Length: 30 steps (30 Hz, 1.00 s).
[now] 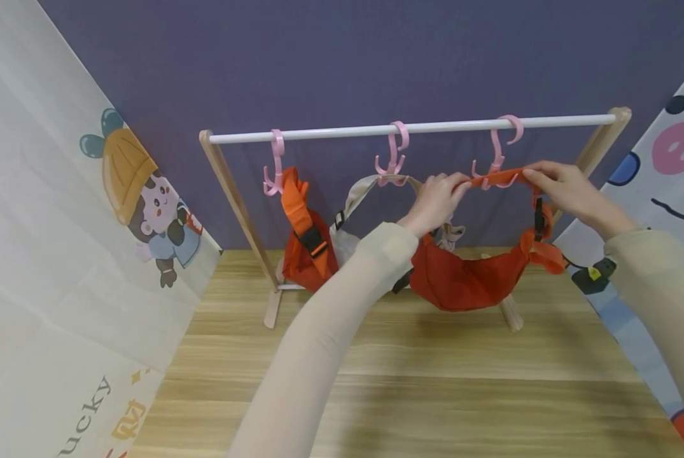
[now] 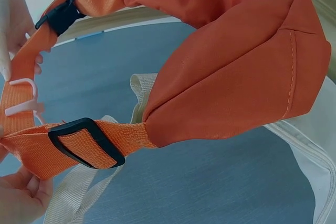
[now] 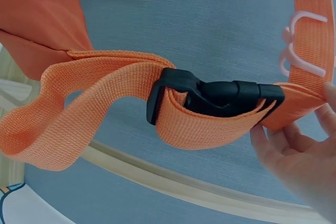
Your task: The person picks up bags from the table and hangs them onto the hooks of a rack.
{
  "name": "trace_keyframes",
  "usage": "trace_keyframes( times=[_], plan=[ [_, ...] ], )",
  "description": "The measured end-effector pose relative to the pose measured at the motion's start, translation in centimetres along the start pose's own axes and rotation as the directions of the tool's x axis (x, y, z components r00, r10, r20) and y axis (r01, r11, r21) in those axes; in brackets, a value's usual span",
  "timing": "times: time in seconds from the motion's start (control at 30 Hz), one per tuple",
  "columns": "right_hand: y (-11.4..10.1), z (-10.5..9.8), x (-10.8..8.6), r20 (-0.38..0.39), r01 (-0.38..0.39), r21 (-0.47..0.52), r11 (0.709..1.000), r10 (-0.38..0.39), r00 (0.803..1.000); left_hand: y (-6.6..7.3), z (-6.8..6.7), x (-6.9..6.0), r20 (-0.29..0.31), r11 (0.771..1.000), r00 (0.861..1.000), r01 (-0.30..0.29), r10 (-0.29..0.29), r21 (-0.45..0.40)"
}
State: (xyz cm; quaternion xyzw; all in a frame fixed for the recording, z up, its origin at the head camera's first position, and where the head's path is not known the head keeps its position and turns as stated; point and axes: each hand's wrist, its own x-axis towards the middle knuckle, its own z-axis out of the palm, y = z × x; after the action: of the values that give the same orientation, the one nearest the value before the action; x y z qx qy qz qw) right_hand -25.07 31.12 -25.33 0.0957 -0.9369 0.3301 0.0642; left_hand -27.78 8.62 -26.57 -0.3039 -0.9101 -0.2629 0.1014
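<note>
An orange waist bag (image 1: 467,277) hangs by its webbing strap (image 1: 508,175) at the right-hand pink hook (image 1: 497,152). My left hand (image 1: 438,198) pinches the strap just left of that hook, and my right hand (image 1: 565,186) pinches it to the right. Between the hands, the strap lies in the hook's prongs, seen in both wrist views. A black slider (image 2: 107,141) sits on the strap near my left hand. By my right hand is a fastened black buckle (image 3: 226,98), with a loose strap loop (image 3: 79,114) beyond it.
A white rail (image 1: 330,132) on a wooden stand carries the pink hooks. Another orange bag (image 1: 304,254) hangs from the left hook (image 1: 274,172). A pale bag's strap (image 1: 359,191) hangs on the middle hook (image 1: 392,156). Printed sheets flank the wood-grain table (image 1: 433,394).
</note>
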Motion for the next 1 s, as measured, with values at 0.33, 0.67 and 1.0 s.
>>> trace_keyframes(
  times=[0.33,0.67,1.0],
  plan=[
    [0.0,0.4,0.0,0.011,-0.007,0.002,1.0,0.007,1.0,-0.2,0.4,-0.3,0.016,0.999,1.0,0.023,-0.022,-0.043],
    [0.4,0.8,0.0,0.022,0.002,0.025,1.0,-0.002,1.0,-0.5,1.1,-0.4,0.032,0.994,0.999,0.035,-0.032,-0.103],
    [0.2,1.0,0.0,0.03,0.0,-0.011,1.0,0.001,1.0,-0.6,1.6,-0.8,-0.014,0.985,0.999,0.033,-0.036,-0.172]
  ],
)
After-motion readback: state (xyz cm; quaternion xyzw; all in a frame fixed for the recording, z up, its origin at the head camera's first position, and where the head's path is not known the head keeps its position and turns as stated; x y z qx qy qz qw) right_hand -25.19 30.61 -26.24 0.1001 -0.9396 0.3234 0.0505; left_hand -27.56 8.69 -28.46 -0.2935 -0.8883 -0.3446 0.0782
